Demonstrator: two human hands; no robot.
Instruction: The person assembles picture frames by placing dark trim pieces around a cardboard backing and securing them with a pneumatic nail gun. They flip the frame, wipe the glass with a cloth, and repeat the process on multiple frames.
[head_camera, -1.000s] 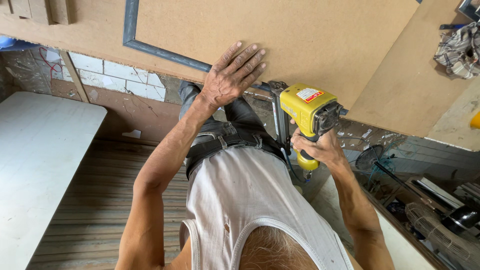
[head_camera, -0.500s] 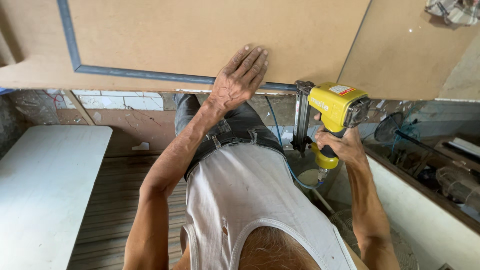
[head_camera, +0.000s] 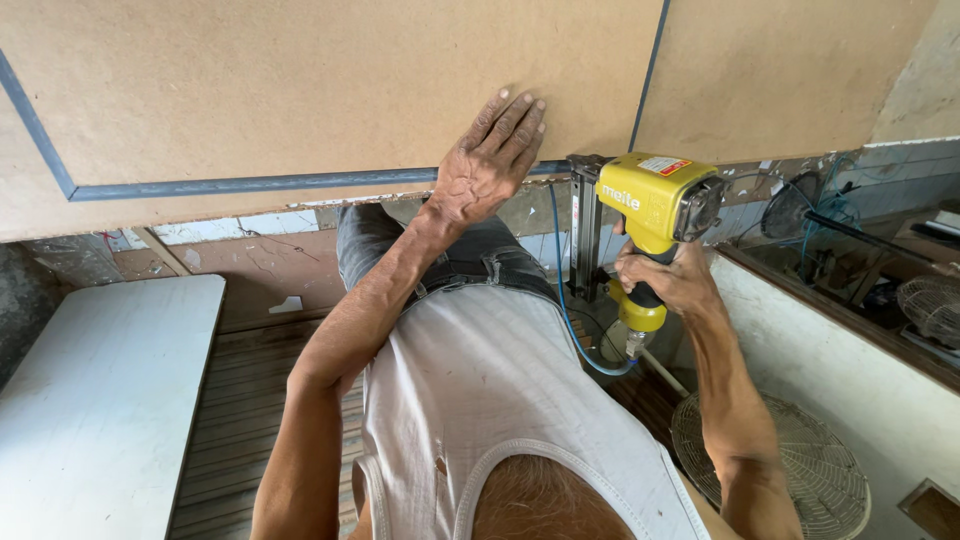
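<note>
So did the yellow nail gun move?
Cannot tell: the head camera itself shifted. The yellow nail gun stays beside the left hand at the brown board's edge.

Lighting: bright, even daylight, strongest at the right, where the white ledge (head_camera: 800, 330) and far tiled wall (head_camera: 890, 165) nearly wash out. Shadows: soft; a short one beside the left hand (head_camera: 487, 160) on the brown board (head_camera: 300, 90), a darker pocket under the board's edge. Glare: mild sheen on the yellow nail gun (head_camera: 650, 200). Focus: sharp overall. Distortion: wide-angle bending at the edges.
</note>
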